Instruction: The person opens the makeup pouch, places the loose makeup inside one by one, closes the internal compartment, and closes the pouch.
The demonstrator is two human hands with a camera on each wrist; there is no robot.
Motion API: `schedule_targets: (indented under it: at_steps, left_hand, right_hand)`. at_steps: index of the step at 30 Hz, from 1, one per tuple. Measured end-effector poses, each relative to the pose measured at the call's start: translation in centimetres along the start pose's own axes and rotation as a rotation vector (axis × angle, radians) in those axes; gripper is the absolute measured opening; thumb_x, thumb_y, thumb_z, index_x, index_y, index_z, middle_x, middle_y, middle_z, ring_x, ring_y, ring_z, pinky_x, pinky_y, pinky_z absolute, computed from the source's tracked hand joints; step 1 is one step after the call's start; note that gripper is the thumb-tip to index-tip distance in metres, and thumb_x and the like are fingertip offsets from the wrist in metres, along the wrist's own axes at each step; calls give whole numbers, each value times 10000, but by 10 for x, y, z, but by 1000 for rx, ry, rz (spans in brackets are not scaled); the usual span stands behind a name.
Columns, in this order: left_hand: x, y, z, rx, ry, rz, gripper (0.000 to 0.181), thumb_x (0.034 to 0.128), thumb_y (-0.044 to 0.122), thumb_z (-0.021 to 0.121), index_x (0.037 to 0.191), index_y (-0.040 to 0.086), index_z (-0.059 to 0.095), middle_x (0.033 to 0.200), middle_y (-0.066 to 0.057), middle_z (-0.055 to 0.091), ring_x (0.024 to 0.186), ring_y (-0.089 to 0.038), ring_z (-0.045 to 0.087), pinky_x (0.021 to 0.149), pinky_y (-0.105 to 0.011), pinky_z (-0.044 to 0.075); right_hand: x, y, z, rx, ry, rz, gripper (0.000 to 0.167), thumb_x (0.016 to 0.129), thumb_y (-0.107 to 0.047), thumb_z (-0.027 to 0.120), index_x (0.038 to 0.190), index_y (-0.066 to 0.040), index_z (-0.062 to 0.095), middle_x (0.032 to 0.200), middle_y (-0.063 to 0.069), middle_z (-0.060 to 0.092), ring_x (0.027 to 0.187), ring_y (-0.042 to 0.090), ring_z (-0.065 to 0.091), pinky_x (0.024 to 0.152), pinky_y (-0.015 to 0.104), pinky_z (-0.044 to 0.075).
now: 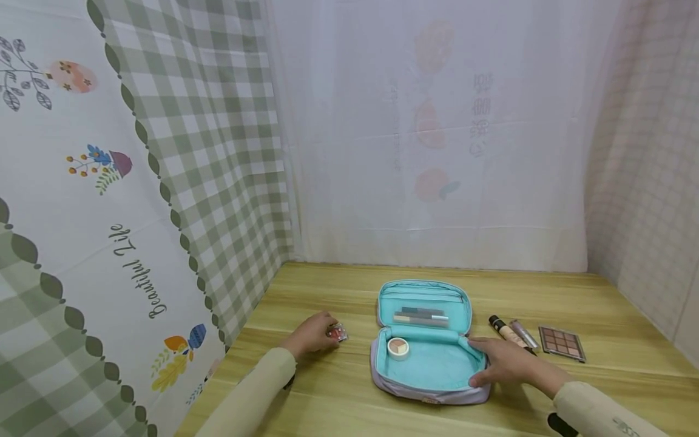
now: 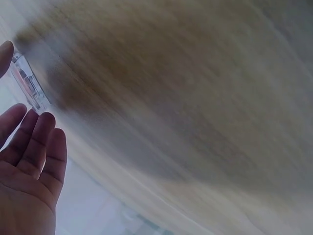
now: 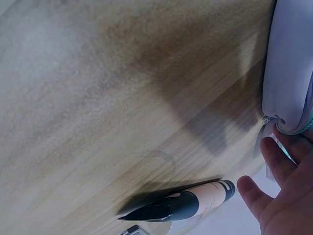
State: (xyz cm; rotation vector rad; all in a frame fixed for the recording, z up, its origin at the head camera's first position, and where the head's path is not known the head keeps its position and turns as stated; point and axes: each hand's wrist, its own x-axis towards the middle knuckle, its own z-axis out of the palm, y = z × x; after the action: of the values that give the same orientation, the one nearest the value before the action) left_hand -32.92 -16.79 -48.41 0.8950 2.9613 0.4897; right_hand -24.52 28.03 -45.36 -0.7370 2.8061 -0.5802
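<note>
A small clear case with red inside (image 1: 338, 332) stands at the fingertips of the left hand (image 1: 315, 334), left of the pouch. In the left wrist view the clear case (image 2: 30, 85) is between the thumb and the fingers of the left hand (image 2: 32, 166). The teal-lined pouch (image 1: 431, 396) lies unfolded, a round three-colour pan (image 1: 398, 348) inside it and slim sticks (image 1: 420, 318) in its lid. At the pouch's right edge rests the right hand (image 1: 508, 361); in the right wrist view the right hand (image 3: 286, 191) touches the lilac pouch (image 3: 289, 63).
Right of the right hand lie a black-capped tube (image 1: 508, 332), a slim clear tube (image 1: 524, 335) and a brown palette (image 1: 562, 343) on the wooden table (image 1: 327, 291). A checked cloth (image 1: 218, 121) hangs at the left, a white curtain (image 1: 355, 152) at the back.
</note>
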Motion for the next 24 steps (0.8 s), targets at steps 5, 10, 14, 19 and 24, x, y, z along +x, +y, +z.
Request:
schedule_targets:
  at_steps: [5, 10, 14, 19, 24]
  left_hand:
    - [-1, 0, -1, -28, -15, -17, 420, 818, 179, 826, 1138, -48, 677, 986, -63, 594, 840, -142, 539, 785, -335, 486]
    - [0, -1, -1, -41, -12, -5, 408, 816, 160, 824, 1129, -56, 678, 967, -66, 585, 823, -140, 525, 767, -333, 480]
    - [1, -2, 0, -30, -12, -9, 414, 822, 173, 821, 1140, -50, 678, 974, -60, 588, 822, -127, 523, 761, -315, 480]
    - [1, -2, 0, -35, -1, -14, 413, 818, 156, 816, 1143, -56, 674, 982, -57, 584, 819, -119, 514, 742, -291, 474]
    - [3, -1, -2, -30, 21, -14, 403, 806, 132, 796, 1140, -56, 673, 1017, -76, 597, 874, -166, 560, 787, -326, 501]
  right_hand:
    - [0, 2, 1, -7, 7, -12, 924, 751, -508, 814, 1359, 119, 510, 1374, 311, 504, 1254, 489, 482, 978, 620, 397]
    - [0, 2, 1, -10, 9, -18, 923, 752, -507, 814, 1354, 123, 511, 1369, 313, 508, 1250, 493, 483, 975, 623, 397]
    - [0, 1, 1, -11, 5, -15, 920, 755, -509, 812, 1353, 123, 512, 1369, 308, 511, 1254, 493, 480, 981, 626, 390]
    - [1, 1, 1, -7, -1, -11, 917, 757, -502, 813, 1353, 125, 510, 1372, 308, 508, 1259, 494, 475, 987, 629, 383]
    - [0, 0, 1, 10, -2, -2, 917, 758, -492, 816, 1353, 132, 504, 1375, 312, 502, 1264, 499, 467, 992, 634, 376]
